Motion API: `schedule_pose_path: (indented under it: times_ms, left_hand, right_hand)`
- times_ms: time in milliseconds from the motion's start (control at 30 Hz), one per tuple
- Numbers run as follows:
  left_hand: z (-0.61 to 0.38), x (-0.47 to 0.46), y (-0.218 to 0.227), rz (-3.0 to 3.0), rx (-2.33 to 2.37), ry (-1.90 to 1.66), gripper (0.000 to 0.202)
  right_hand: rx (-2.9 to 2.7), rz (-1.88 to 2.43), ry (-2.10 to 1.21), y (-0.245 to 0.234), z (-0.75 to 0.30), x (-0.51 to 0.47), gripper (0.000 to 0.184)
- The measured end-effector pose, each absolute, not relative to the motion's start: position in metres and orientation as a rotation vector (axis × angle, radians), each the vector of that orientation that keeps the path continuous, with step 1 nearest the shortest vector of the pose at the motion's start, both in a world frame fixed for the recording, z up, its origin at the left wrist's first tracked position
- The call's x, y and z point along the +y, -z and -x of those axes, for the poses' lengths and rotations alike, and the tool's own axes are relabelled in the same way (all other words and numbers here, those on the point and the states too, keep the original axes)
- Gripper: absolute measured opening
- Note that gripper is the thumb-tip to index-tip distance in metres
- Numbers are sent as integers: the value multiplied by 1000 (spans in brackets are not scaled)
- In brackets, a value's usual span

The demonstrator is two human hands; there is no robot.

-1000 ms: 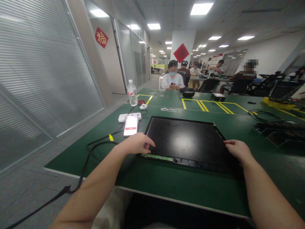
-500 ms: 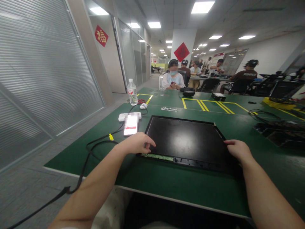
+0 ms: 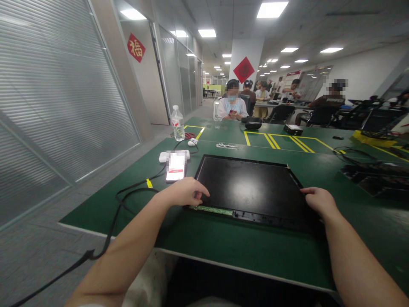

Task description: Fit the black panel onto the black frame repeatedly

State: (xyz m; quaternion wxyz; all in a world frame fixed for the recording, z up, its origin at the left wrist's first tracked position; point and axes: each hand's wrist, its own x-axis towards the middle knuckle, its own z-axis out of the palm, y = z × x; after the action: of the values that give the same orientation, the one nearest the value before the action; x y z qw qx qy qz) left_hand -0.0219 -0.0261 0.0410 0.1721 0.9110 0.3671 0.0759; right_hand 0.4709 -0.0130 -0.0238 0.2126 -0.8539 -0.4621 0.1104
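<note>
Left hand (image 3: pixel 185 192) is at the near-left corner of the black screen panel (image 3: pixel 246 187), index and thumb apart, index over the dark face; can't tell if the tips press on it. Right hand (image 3: pixel 321 202) is at the panel's right edge, thumb side against the rim; other fingers hidden, can't tell if it's clamped. Panel lies face up on the green bench (image 3: pixel 262 251), between the hands, near side. Green circuit strip (image 3: pixel 214 211) runs along the left part of its near edge. Left of the panel: lit phone (image 3: pixel 175 170), its far end by a white block (image 3: pixel 162 157). Black cable (image 3: pixel 119 209) with a yellow tag (image 3: pixel 149 183) loops along the left side and drops off the bench. Far-left: clear bottle (image 3: pixel 177 125) upright, red-handled tool (image 3: pixel 190 135) just beside it, small white item (image 3: pixel 192 142) nearer. White strips (image 3: pixel 226 146) lie beyond the panel's far edge. Far side: yellow tape outlines (image 3: pixel 268 140), black case (image 3: pixel 252 124), small box (image 3: pixel 293 130). Right: dark flat parts (image 3: pixel 373 179), coiled cable (image 3: pixel 351 152) just beyond. Masked person (image 3: pixel 232 108) sits across the bench, phone-like object (image 3: pixel 232 112) in hand.
</note>
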Motion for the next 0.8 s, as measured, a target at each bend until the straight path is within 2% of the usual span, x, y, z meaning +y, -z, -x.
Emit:
schedule_pose_path:
  times_ms: [200, 433, 633, 800]
  left_hand:
    - [23, -25, -39, -2527, 1052, -226, 36]
    - [24, -19, -31, -2406, 1182, -384, 25]
    - [23, -10, -14, -2429, 1481, -673, 33]
    - [23, -6, -2, -2386, 1567, -625, 45]
  right_hand:
    - [-1276, 2396, -315, 22, -470, -13, 41]
    - [-1258, 2376, -331, 20, -468, -14, 40]
    - [-1270, 2371, -311, 20, -470, -14, 40]
    - [-1310, 2410, -280, 20, -470, -15, 45]
